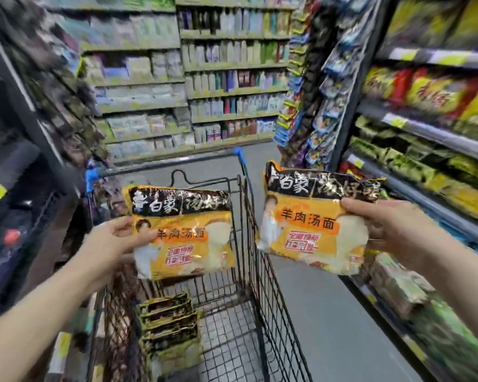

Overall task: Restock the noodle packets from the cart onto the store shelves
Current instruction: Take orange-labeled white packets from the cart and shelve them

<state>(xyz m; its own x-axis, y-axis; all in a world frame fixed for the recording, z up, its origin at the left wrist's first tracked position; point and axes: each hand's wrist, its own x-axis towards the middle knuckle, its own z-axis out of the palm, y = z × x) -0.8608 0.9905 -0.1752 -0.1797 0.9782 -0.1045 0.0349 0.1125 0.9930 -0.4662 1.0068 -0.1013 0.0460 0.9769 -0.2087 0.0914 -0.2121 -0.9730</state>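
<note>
Left hand [113,238]: nearest the camera with its bare forearm; fingers and thumb curled round the left edge of a noodle packet [181,232], thumb on the printed face. Packet held upright above the cart [257,271], over its left half, face towards the camera.

Right hand [384,230]: thumb on the front, fingers behind, clamped on the right edge of a second noodle packet [315,219]. This packet sits slightly higher than the first, tilted a little, past the cart's right rim and over the aisle floor [329,312], near the right-hand shelves [425,133].

Both packets: orange-yellow with a black band and large white characters along the top; the two are well apart, not touching.

Cart: black wire basket with blue corner pieces at its far end. Inside, against the left wall towards the near end, a stack of noodle packets [169,323] lying flat, edges showing the same yellow and black. Bare wire bottom shows beside the stack on the right.

Right-hand shelves: several tiers, stocked with yellow, red and green packets; blurred, labels unreadable.

Left-hand shelves [25,133]: dark goods, heavily blurred.

Far shelves [204,78] across the aisle end: rows of bottles and pale packs.
</note>
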